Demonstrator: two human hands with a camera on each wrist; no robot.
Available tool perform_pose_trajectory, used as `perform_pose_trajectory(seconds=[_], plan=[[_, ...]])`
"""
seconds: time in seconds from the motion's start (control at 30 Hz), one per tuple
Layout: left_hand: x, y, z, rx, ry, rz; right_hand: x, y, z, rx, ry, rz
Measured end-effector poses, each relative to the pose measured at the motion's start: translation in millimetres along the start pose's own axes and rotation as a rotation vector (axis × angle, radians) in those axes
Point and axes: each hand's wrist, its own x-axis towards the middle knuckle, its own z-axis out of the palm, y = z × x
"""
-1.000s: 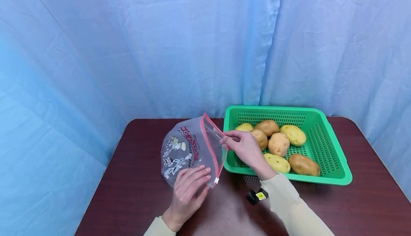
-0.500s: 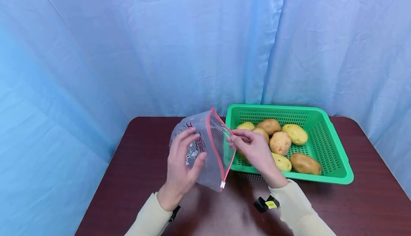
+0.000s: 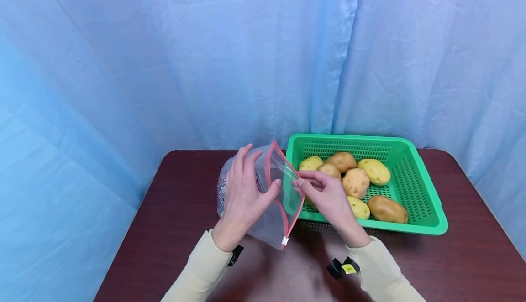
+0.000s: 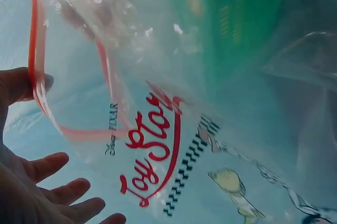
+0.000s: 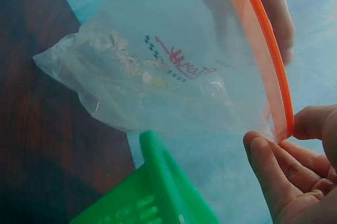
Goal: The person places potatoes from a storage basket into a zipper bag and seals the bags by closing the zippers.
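A clear slider zipper bag with a red-edged mouth and a "Toy Story" print is held up over the table, its mouth parted toward the right. My right hand pinches the mouth's right edge between thumb and fingertips, as the right wrist view shows at the bag's orange-red rim. Spread fingers of my left hand lie along the bag's left side, and its thumb reaches the other rim in the left wrist view. At the mouth's near corner sits the white slider. No potato shows inside the bag.
Just right of the bag stands a green perforated basket on the dark red-brown table. Several potatoes, such as a round tan one and a brown one, lie in it. Blue curtains hang behind.
My left hand has left the bag's lower front, risen and turned, and now reaches along its left side with the thumb at the rim. The bag has shifted slightly right, its mouth wider.
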Motion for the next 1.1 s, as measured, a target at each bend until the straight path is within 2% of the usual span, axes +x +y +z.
perform_pose_trajectory(seconds=[0.2,0.3,0.47,0.53,0.63,0.73,0.87,0.93,1.1], plan=[[-8.9,-7.1,-3.5,-0.054,0.045,-0.060,-3,10,-8.1,-0.040,0.017,-0.006],[-11.8,-11.5,-4.4,-0.136,0.030,-0.097,-5,13,-10.7,-0.050,0.023,0.003],[-16.2,-18.4,-2.8,-0.335,-0.034,-0.189,-8,15,-12.4,-0.049,0.020,0.014],[-18.2,-21.0,-0.7,-0.400,-0.038,-0.220,-9,16,-12.2,-0.039,0.019,0.009],[-21.0,-23.6,2.7,-0.444,-0.025,-0.265,-9,19,-10.7,-0.038,0.014,-0.005],[-24.0,-24.5,6.7,-0.509,-0.045,-0.345,-9,22,-8.4,-0.079,0.008,-0.018],[-29.4,-24.0,12.2,-0.669,-0.109,-0.482,-10,24,-5.9,-0.159,0.016,-0.022],[-32.7,-23.9,15.1,-0.722,-0.118,-0.521,-11,25,-5.9,-0.187,0.022,-0.026],[-41.4,-23.9,22.5,-0.721,-0.090,-0.524,-15,24,-9.7,-0.277,0.036,-0.040]])
